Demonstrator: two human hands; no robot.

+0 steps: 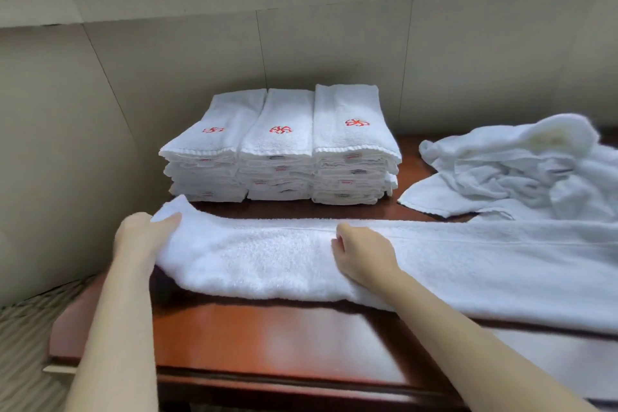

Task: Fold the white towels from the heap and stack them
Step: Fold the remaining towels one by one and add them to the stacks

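A long folded towel lies across mid-frame on the wooden table. The left hand grips its left end. The right hand rests mid-towel, fingers curled, grip unclear. Folded stacks sit at centre, the heap at right.

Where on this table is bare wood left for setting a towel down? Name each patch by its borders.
Widest: the table strip between the spread towel and the front edge. Smaller: the gap between stacks and heap. Crowded: back and right.
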